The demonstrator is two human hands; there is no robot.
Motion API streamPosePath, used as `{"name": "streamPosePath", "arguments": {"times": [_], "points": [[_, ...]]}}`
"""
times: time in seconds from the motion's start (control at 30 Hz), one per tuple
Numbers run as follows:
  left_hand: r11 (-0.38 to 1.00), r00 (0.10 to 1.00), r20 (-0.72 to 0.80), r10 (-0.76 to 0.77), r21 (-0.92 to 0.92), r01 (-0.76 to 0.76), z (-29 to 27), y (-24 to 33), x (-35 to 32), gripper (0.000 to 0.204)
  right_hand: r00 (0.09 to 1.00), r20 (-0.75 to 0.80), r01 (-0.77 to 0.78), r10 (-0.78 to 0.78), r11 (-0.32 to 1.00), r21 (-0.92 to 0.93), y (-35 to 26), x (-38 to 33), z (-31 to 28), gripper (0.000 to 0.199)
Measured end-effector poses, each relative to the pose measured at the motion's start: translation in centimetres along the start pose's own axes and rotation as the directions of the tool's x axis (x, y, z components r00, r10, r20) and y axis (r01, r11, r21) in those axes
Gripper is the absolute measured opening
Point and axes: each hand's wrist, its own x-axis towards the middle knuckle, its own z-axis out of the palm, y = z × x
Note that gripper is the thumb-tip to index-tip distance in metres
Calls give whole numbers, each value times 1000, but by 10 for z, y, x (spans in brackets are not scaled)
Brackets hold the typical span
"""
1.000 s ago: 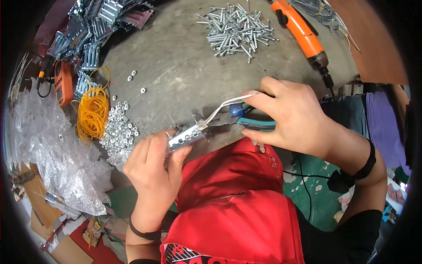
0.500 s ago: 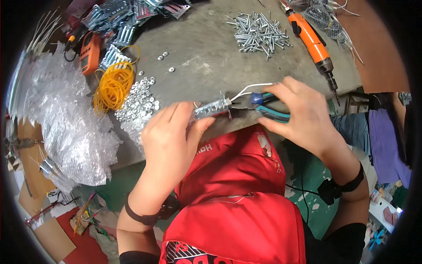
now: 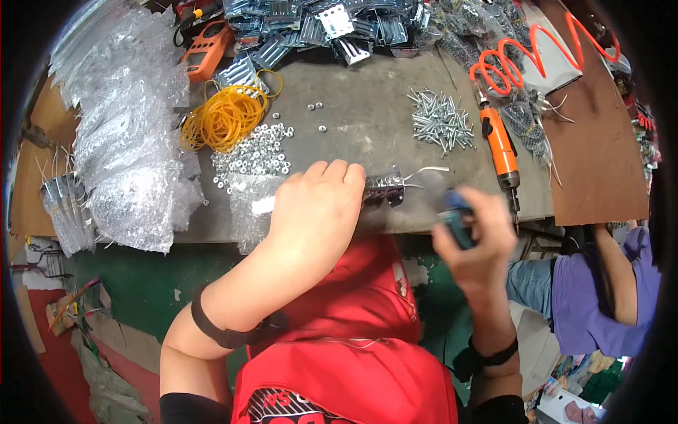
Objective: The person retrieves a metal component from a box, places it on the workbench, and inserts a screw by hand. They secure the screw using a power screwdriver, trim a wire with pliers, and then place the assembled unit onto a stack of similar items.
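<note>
My left hand (image 3: 321, 205) is closed around a metal-cased part (image 3: 387, 186) just above the bench's near edge. Two white wires (image 3: 427, 170) stick out of the part's right end. Off to the right, my right hand (image 3: 486, 247) grips a pair of pliers with dark blue and teal handles (image 3: 458, 225). Motion blurs both the pliers and the fingers, and the jaws cannot be made out. A gap separates the tool from the wires. Beside my left wrist lies a clear plastic bag (image 3: 248, 212), below a heap of small nuts (image 3: 258, 150).
Yellow rubber bands (image 3: 226, 118), bubble wrap (image 3: 127, 148) and an orange meter (image 3: 205, 54) occupy the left. Metal plates (image 3: 311, 30) pile up behind. Screws (image 3: 441, 121) and an orange power screwdriver (image 3: 499, 141) with a coiled hose (image 3: 533, 53) lie right. Another person in purple (image 3: 590, 300) sits beyond.
The pliers have moved down and away from the white wires in my right hand. My left hand has turned over the part, covering more of it. The view has shifted, showing more of the bench's back.
</note>
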Motion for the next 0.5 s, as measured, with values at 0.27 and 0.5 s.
{"name": "streamPosePath", "arguments": {"times": [0.27,0.5], "points": [[992,1000,15,-8,-125,10,-28,2,2,19,901,-306,-335,306,941,-44,99,15,-68,43],[979,956,213,202,-74,-191,-43,27,15,22,919,-267,-362,291,891,-275,161,14,-79,38]]}}
